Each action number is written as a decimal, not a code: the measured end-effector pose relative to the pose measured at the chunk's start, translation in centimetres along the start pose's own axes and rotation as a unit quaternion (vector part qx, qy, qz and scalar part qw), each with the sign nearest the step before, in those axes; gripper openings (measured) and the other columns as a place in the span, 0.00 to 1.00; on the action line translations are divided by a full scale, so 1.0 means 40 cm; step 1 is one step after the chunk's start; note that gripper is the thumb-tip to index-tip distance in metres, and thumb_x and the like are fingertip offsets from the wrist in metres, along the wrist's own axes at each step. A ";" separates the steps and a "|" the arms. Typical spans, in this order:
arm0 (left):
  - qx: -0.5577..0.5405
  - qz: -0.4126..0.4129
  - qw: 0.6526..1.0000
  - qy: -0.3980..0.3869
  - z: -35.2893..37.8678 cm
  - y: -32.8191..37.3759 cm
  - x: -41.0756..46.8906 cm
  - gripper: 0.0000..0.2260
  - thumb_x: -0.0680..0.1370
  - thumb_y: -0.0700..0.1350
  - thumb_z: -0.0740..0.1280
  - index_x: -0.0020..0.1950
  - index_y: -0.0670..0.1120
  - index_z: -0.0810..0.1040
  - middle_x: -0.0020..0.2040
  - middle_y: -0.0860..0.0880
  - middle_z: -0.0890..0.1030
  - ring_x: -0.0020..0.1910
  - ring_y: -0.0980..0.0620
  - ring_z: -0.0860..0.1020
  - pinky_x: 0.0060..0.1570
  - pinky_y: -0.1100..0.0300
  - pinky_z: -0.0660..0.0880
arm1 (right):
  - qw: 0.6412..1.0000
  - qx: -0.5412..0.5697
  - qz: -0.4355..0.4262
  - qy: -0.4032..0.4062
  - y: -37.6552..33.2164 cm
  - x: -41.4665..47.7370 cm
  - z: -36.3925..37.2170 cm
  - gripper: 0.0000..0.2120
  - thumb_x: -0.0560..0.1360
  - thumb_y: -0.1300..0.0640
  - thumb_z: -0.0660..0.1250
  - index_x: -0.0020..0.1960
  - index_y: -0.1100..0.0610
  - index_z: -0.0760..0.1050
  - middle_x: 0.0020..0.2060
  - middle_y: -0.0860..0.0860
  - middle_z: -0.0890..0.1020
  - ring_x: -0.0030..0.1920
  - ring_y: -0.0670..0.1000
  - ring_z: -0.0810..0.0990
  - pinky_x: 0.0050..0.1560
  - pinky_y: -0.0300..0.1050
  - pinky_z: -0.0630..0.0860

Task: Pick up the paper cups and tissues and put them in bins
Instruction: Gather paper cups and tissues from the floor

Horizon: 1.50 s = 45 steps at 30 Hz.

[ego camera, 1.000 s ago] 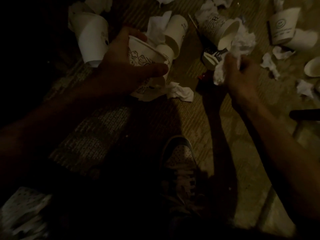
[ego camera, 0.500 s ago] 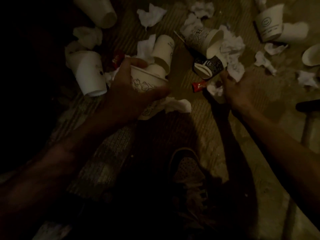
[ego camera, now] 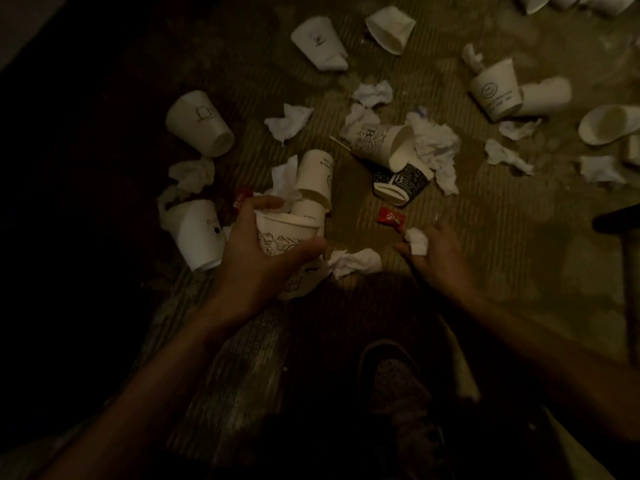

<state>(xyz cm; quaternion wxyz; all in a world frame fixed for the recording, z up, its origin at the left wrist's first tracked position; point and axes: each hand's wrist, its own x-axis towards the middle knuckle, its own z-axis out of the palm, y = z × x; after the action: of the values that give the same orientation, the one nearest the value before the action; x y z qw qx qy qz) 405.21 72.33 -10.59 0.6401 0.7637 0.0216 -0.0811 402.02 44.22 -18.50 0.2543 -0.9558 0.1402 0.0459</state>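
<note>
1. Left hand (ego camera: 256, 258): fingers and thumb curled round a white paper cup with cupcake drawings (ego camera: 280, 233), held rim-up just left of the red sweet wrapper (ego camera: 390, 216). A smaller white cup looks nested in it.
2. Right hand (ego camera: 446, 261): just below-right of the wrapper. It appears to pinch a small white tissue wad (ego camera: 417, 241) at the fingertips, though the light is poor.
3. A crumpled white tissue (ego camera: 353, 263) lies below the wrapper, between the hands, untouched.
4. Above the wrapper lies a black-printed paper cup (ego camera: 401, 183) on its side. More white cups and tissues are strewn well beyond it on every side over the ribbed floor (ego camera: 502, 237).
5. Progress, by my reckoning: early. No bin is in view, only one handful is gathered, and most of the litter remains.
</note>
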 end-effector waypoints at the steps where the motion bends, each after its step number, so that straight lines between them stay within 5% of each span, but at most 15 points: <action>1: 0.003 -0.003 1.000 0.000 -0.002 0.005 0.001 0.25 0.60 0.52 0.78 0.52 0.59 0.71 0.51 0.59 0.77 0.46 0.68 0.78 0.40 0.70 0.76 | 1.000 -0.003 -0.019 0.010 0.002 -0.005 0.001 0.13 0.77 0.59 0.69 0.51 0.70 0.76 0.51 0.65 0.76 0.54 0.64 0.74 0.50 0.48 0.65; 5: 0.018 -0.016 1.000 -0.010 -0.017 0.025 0.007 0.28 0.59 0.56 0.80 0.53 0.60 0.70 0.55 0.50 0.79 0.51 0.54 0.80 0.44 0.59 0.80 | 0.993 0.032 -0.057 0.093 -0.015 -0.009 -0.019 0.07 0.79 0.65 0.64 0.44 0.68 0.73 0.42 0.56 0.71 0.45 0.61 0.72 0.43 0.40 0.57; 10: 0.024 -0.020 1.000 0.000 -0.041 0.042 0.007 0.32 0.60 0.55 0.81 0.59 0.53 0.71 0.52 0.55 0.79 0.44 0.65 0.80 0.39 0.68 0.77 | 0.977 -0.071 -0.193 0.054 -0.065 0.043 -0.016 0.08 0.72 0.68 0.71 0.48 0.69 0.75 0.47 0.63 0.77 0.49 0.62 0.75 0.47 0.51 0.68; 13: 0.030 -0.032 0.999 0.007 -0.062 0.045 0.003 0.34 0.61 0.56 0.81 0.62 0.50 0.72 0.54 0.55 0.79 0.46 0.62 0.80 0.39 0.68 0.77 | 0.977 -0.094 -0.190 0.005 -0.076 0.050 0.006 0.09 0.73 0.69 0.68 0.53 0.69 0.74 0.50 0.64 0.78 0.52 0.64 0.75 0.50 0.57 0.72; 19: 0.024 -0.033 0.999 0.010 -0.086 0.042 -0.022 0.29 0.67 0.47 0.79 0.63 0.47 0.71 0.55 0.54 0.78 0.43 0.69 0.78 0.36 0.73 0.74 | 0.975 -0.117 -0.187 -0.037 -0.088 0.053 0.017 0.14 0.68 0.75 0.68 0.52 0.71 0.72 0.51 0.67 0.76 0.50 0.65 0.74 0.46 0.48 0.64; 27: 0.035 -0.027 0.999 0.020 -0.119 0.032 -0.026 0.24 0.68 0.48 0.79 0.59 0.51 0.71 0.51 0.56 0.76 0.39 0.72 0.76 0.34 0.74 0.73 | 0.985 0.141 -0.099 0.016 -0.119 0.010 -0.005 0.13 0.80 0.66 0.60 0.64 0.69 0.68 0.52 0.51 0.73 0.51 0.45 0.71 0.49 0.31 0.64; 30: 0.022 -0.021 0.999 0.028 -0.130 0.030 -0.028 0.25 0.68 0.47 0.79 0.59 0.51 0.71 0.50 0.58 0.76 0.40 0.71 0.76 0.35 0.74 0.73 | 0.989 0.111 -0.095 -0.038 -0.125 -0.015 0.006 0.06 0.79 0.54 0.66 0.51 0.56 0.73 0.43 0.44 0.77 0.40 0.43 0.74 0.39 0.32 0.68; 33: 0.012 -0.017 0.999 0.028 -0.144 0.026 -0.038 0.22 0.68 0.47 0.79 0.54 0.55 0.71 0.50 0.59 0.75 0.43 0.67 0.77 0.36 0.73 0.74 | 0.985 0.022 -0.103 -0.136 -0.126 -0.039 0.029 0.15 0.73 0.42 0.71 0.41 0.53 0.74 0.37 0.47 0.78 0.37 0.47 0.76 0.36 0.42 0.70; 38: -0.002 -0.021 0.999 0.037 -0.178 0.004 -0.060 0.24 0.68 0.47 0.79 0.57 0.53 0.70 0.52 0.56 0.75 0.43 0.67 0.77 0.35 0.73 0.73 | 0.981 -0.025 -0.136 -0.138 -0.133 -0.055 0.032 0.10 0.74 0.51 0.73 0.40 0.56 0.77 0.34 0.45 0.73 0.33 0.44 0.71 0.32 0.33 0.61; 41: -0.018 -0.036 0.998 0.046 -0.200 -0.016 -0.075 0.25 0.68 0.47 0.79 0.59 0.53 0.70 0.54 0.53 0.77 0.48 0.60 0.79 0.36 0.71 0.75 | 0.979 -0.052 -0.162 -0.114 -0.137 -0.062 0.007 0.12 0.76 0.55 0.70 0.39 0.64 0.77 0.34 0.50 0.73 0.37 0.56 0.76 0.36 0.40 0.60; 45: -0.036 -0.049 0.996 0.064 -0.235 -0.040 -0.093 0.23 0.67 0.48 0.79 0.55 0.58 0.70 0.54 0.53 0.77 0.46 0.60 0.80 0.33 0.70 0.76 | 0.978 -0.026 -0.172 -0.119 -0.170 -0.093 -0.026 0.19 0.73 0.48 0.72 0.37 0.64 0.79 0.32 0.53 0.77 0.41 0.57 0.76 0.39 0.44 0.65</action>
<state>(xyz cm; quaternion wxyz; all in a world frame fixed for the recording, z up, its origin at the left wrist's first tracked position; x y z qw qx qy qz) 402.22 82.11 -10.01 0.6594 0.7420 0.1032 -0.0624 400.47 50.26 -13.78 0.2486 -0.9595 -0.0589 0.1187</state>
